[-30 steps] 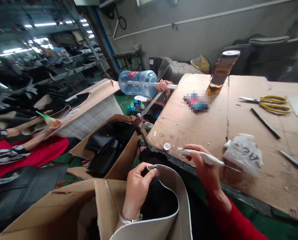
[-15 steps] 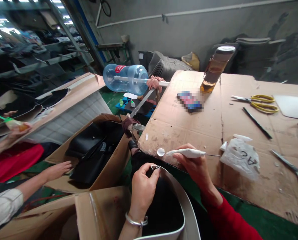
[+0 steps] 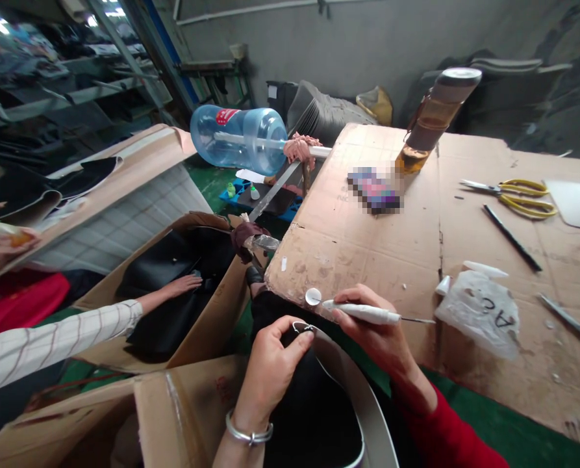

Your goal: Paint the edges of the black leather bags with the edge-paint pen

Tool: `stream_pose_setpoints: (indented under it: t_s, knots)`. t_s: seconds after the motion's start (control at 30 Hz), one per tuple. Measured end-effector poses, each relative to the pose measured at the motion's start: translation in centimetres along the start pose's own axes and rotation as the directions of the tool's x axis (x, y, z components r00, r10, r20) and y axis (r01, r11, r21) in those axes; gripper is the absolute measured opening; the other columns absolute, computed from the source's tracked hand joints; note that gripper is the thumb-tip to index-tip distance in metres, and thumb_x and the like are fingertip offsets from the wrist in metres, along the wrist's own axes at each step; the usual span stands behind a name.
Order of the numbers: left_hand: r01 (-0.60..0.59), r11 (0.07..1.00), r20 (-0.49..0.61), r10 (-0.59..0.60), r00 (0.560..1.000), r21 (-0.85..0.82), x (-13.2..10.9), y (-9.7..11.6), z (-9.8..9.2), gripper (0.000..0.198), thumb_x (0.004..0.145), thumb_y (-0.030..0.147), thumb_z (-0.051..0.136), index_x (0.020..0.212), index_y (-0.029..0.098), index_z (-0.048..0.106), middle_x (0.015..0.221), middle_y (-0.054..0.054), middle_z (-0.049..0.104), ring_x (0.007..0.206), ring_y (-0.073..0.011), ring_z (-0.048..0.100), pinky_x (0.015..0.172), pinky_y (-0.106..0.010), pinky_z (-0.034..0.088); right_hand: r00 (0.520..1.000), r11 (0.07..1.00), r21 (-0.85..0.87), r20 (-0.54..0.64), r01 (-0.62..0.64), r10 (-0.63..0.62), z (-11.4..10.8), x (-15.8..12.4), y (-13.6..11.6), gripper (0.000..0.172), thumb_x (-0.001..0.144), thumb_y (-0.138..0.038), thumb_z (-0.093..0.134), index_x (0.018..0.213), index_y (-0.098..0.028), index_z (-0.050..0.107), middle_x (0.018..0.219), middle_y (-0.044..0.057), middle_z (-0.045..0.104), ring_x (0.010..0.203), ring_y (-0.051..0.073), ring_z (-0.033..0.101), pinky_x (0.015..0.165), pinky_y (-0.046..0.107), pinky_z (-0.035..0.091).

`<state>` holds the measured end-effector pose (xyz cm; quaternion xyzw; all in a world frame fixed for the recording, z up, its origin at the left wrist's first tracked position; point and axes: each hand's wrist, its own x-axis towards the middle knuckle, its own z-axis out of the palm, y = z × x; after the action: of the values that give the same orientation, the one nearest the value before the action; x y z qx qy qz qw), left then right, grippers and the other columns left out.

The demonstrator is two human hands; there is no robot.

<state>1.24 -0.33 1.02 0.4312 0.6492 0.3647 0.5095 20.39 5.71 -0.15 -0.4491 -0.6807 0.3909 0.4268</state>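
Note:
My left hand [image 3: 276, 361] pinches the top corner of a black leather-like piece [image 3: 314, 409] with a white edge. At the fingertips the white edge line bends into a small loop. My right hand [image 3: 380, 331] grips a tool with a white wrapped handle [image 3: 367, 313], a thin metal rod sticking out at its rear end. The tool's fine tip points left at a small round white cap [image 3: 313, 297] on the table corner; whether it touches the contents I cannot tell. A pale curved strip [image 3: 353, 377] runs behind the black piece.
On the cardboard-covered table [image 3: 367, 247] lie yellow-handled scissors [image 3: 526, 197], a black stick [image 3: 512, 238], a plastic bag [image 3: 482, 312], a phone [image 3: 375, 190] and a bottle [image 3: 436, 120]. A co-worker's hand [image 3: 185, 285] reaches into a carton [image 3: 212, 325] of black pieces at left.
The co-worker's striped sleeve and hand have moved right, onto the black pieces in the carton. My hands keep their grips, with the tool's tip still beside the cap. The view has shifted slightly.

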Motion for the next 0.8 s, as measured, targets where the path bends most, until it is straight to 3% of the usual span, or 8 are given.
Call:
stream_pose_setpoints:
  t_s: [0.13, 0.3, 0.43, 0.57, 0.7, 0.8]
  knots:
    - [0.005, 0.999, 0.022, -0.004, 1.000, -0.047, 0.1, -0.2, -0.3, 0.022, 0.087, 0.038, 0.070, 0.090, 0.017, 0.076, 0.086, -0.004, 0.075, 0.082, -0.0213, 0.064, 0.078, -0.027, 0.047, 0.997, 0.996, -0.061, 0.044, 0.063, -0.061, 0.1, 0.0, 0.2, 0.006, 0.091, -0.029, 0.071, 0.092, -0.022, 0.071, 0.084, 0.003, 0.071, 0.074, 0.019, 0.066, 0.068, 0.032, 0.050]
    - [0.009, 0.994, 0.044, -0.004, 0.999, -0.106, 0.0, -0.6, -0.5, 0.021, 0.086, 0.037, 0.071, 0.088, 0.017, 0.075, 0.084, -0.004, 0.073, 0.081, -0.0206, 0.063, 0.076, -0.026, 0.047, 0.999, 0.998, -0.044, 0.019, 0.045, -0.045, 0.1, 0.1, -0.2, 0.009, 0.092, -0.031, 0.071, 0.089, -0.022, 0.072, 0.083, 0.004, 0.073, 0.073, 0.020, 0.067, 0.068, 0.031, 0.051]
    - [0.004, 0.996, -0.019, -0.006, 1.000, -0.084, -0.1, -0.1, 0.1, 0.018, 0.084, 0.036, 0.072, 0.084, 0.018, 0.075, 0.080, -0.002, 0.072, 0.078, -0.0202, 0.063, 0.075, -0.026, 0.047, 0.996, 0.995, 0.058, 0.009, -0.085, 0.085, 0.1, -0.3, 0.1, 0.018, 0.094, -0.039, 0.071, 0.092, -0.022, 0.074, 0.083, 0.004, 0.073, 0.069, 0.018, 0.065, 0.061, 0.029, 0.050]
    - [-0.042, 0.999, -0.063, 0.044, 0.997, 0.033, 0.0, 1.0, 0.8, 0.017, 0.084, 0.034, 0.070, 0.084, 0.019, 0.077, 0.083, -0.003, 0.076, 0.082, -0.0227, 0.067, 0.079, -0.028, 0.047, 0.976, 0.968, 0.177, -0.091, -0.178, 0.196, 0.0, -0.6, 0.9, 0.024, 0.095, -0.045, 0.069, 0.097, -0.021, 0.072, 0.077, 0.003, 0.071, 0.064, 0.017, 0.063, 0.055, 0.027, 0.048]
    - [-0.048, 0.998, -0.019, 0.049, 0.999, 0.040, 0.6, 1.4, 0.9, 0.017, 0.084, 0.033, 0.070, 0.086, 0.019, 0.079, 0.086, -0.004, 0.078, 0.083, -0.0235, 0.068, 0.080, -0.029, 0.048, 0.945, 0.918, 0.325, -0.154, -0.228, 0.289, -0.1, -0.5, 1.5, 0.028, 0.097, -0.049, 0.067, 0.097, -0.021, 0.069, 0.073, 0.003, 0.069, 0.062, 0.018, 0.063, 0.053, 0.027, 0.048]
    - [-0.040, 0.999, 0.062, 0.040, 0.997, 0.006, 1.0, 1.3, 0.7, 0.015, 0.084, 0.031, 0.071, 0.086, 0.019, 0.079, 0.085, -0.003, 0.078, 0.084, -0.0231, 0.068, 0.080, -0.028, 0.048, 0.932, 0.868, 0.431, -0.139, -0.247, 0.335, -0.3, -0.4, 1.6, 0.031, 0.098, -0.052, 0.064, 0.094, -0.021, 0.066, 0.067, 0.001, 0.065, 0.055, 0.016, 0.059, 0.048, 0.026, 0.044]
